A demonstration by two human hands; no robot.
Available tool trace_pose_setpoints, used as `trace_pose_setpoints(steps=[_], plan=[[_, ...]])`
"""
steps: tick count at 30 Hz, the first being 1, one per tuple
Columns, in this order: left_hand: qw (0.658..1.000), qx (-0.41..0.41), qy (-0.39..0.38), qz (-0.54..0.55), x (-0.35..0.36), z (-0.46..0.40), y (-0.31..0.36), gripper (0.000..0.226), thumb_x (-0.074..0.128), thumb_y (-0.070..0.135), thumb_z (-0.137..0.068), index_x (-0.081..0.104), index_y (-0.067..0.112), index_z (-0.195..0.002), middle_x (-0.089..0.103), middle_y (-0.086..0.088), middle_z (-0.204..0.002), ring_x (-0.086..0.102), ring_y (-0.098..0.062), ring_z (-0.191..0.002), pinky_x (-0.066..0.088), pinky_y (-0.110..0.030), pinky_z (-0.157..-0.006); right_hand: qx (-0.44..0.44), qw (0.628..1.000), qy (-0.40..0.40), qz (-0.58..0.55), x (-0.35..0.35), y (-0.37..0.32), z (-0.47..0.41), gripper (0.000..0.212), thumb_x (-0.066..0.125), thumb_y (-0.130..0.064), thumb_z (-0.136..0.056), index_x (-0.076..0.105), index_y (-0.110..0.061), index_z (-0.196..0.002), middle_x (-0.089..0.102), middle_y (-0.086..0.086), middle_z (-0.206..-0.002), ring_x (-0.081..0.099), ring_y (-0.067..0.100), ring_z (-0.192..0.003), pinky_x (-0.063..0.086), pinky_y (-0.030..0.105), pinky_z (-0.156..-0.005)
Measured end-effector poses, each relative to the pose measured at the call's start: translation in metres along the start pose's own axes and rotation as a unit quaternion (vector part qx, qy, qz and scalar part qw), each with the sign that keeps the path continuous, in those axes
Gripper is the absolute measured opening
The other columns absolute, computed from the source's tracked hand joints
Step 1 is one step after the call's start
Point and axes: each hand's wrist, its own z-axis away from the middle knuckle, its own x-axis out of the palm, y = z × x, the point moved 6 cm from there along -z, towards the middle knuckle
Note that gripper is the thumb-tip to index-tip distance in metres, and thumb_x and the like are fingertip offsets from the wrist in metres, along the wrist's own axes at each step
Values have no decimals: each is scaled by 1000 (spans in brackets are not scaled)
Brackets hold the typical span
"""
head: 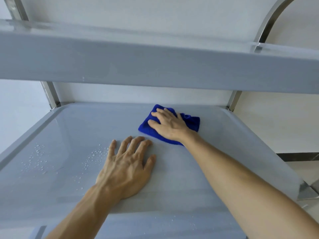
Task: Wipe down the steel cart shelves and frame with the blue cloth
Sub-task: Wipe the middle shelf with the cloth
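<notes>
Nearest the lens: both bare forearms reaching in over the front lip of the middle shelf (215, 169), under the upper shelf (155, 66) that cuts across the top of view. Far left, a steel upright (50, 94) meets the shelf's back corner; frame not yet touched in this view. Left part of the shelf carries scattered water droplets (96, 156), beaded and unsmeared, so I judge that area still unwiped. Left hand (127, 168) lies palm-down on the bare shelf surface, fingers straight and spread, holding nothing; probably a brace, taking body weight for the lean under the upper tier and steadying the cart against the push of wiping. To its right and further back, the blue cloth (193, 123) sits bunched flat on the shelf near the rear edge, right of centre. Right hand (169, 125) presses on top of it, fingers extended and close together, not curled round it as far as I can tell; flat pressure keeps the whole pad in contact. Right of the cloth the surface looks dull and free of drops. Far right, a second upright (233, 100) and the curved handle bar (272, 19) above. Judgement: mid-shelf pass under way, droplet zone at left outstanding, frame to follow.
</notes>
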Motion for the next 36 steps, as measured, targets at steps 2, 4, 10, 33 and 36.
trace_pose_setpoints(steps=[2, 4, 10, 33, 36], plan=[[999, -5, 22, 27, -1, -1, -5, 44, 23, 54, -97, 30, 35, -135, 34, 18, -146, 18, -6, -144, 5, -44, -122, -20, 1000, 2, -14, 3, -11, 20, 57, 28, -53, -99, 35, -30, -150, 19, -13, -163, 7, 9, -151, -1, 49, -120], [995, -9, 60, 75, -6, 0, -6, 23, 31, 42, -98, 35, 30, -118, 44, 12, -124, 39, -10, -125, 16, -41, -118, -30, 999, 5, -20, 3, -19, 43, 55, 28, -50, -101, 35, -28, -151, 18, -11, -164, 6, 11, -152, -1, 49, -122], [963, -20, 152, 222, -24, 3, -5, 10, 35, 13, -100, 36, 23, -103, 47, -1, -106, 47, -23, -89, 36, -38, -88, -52, 998, -27, -35, 1, -42, 117, 54, 27, -48, -103, 30, -29, -154, 9, -10, -167, -2, 10, -153, -7, 47, -123], [963, 57, 151, 217, -51, 22, 57, 16, 52, 22, -96, 65, 25, -105, 55, 6, -117, 55, -15, -101, 38, -25, -90, 155, 963, 198, -92, -43, 60, 222, 31, 40, -7, -99, 62, -11, -122, 64, 7, -120, 58, 26, -112, 49, 35, -88], [985, 148, 32, 77, -22, 31, 114, 40, 40, 43, -99, 54, 26, -133, 52, 6, -140, 46, -18, -129, 30, -37, -111, 158, 965, 198, -73, -44, 64, 220, 28, 45, -8, -97, 65, -12, -115, 64, 7, -117, 58, 27, -110, 47, 36, -86]])
